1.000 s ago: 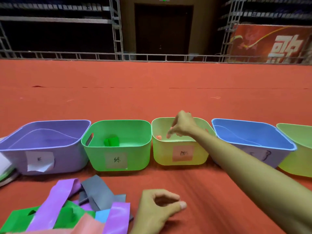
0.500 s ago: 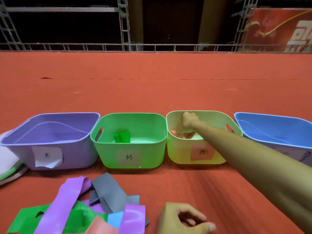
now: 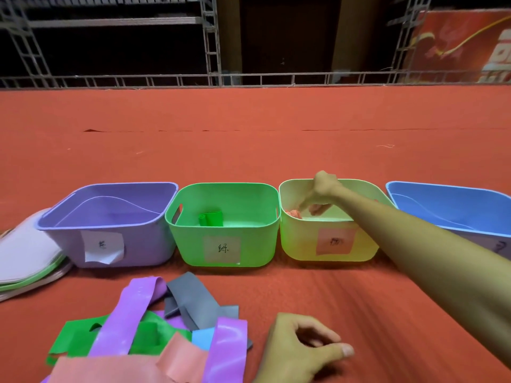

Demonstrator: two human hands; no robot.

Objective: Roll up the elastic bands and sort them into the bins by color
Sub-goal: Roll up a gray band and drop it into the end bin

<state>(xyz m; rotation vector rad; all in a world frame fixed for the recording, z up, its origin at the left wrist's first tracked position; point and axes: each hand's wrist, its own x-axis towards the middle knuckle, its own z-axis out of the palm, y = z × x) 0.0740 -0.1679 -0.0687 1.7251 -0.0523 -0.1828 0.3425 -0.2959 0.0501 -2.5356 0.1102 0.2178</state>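
Observation:
My right hand [image 3: 324, 189] reaches down into the yellow-green bin [image 3: 304, 244] with the pink label. Its fingers point downward, and the index fingertip is at a rolled pink band [image 3: 292, 213] on the bin floor. My left hand [image 3: 301, 348] rests on the red carpet near the front, loosely curled and holding nothing. To its left lies a pile of flat bands: purple [image 3: 130, 313], grey [image 3: 193, 299], green [image 3: 74, 335], pink [image 3: 177, 360] and light blue [image 3: 201, 338]. A rolled green band [image 3: 210, 217] lies in the green bin [image 3: 193, 244].
A purple bin [image 3: 143, 244] stands left of the green one and a blue bin [image 3: 442, 189] at the far right. Stacked lids [image 3: 25, 266] lie at the left edge. Open red carpet stretches behind the bins to a metal railing [image 3: 249, 78].
My right hand has gone from above the yellow-green bin down into it with the pink roll. The view has shifted right and down; my left hand stays put.

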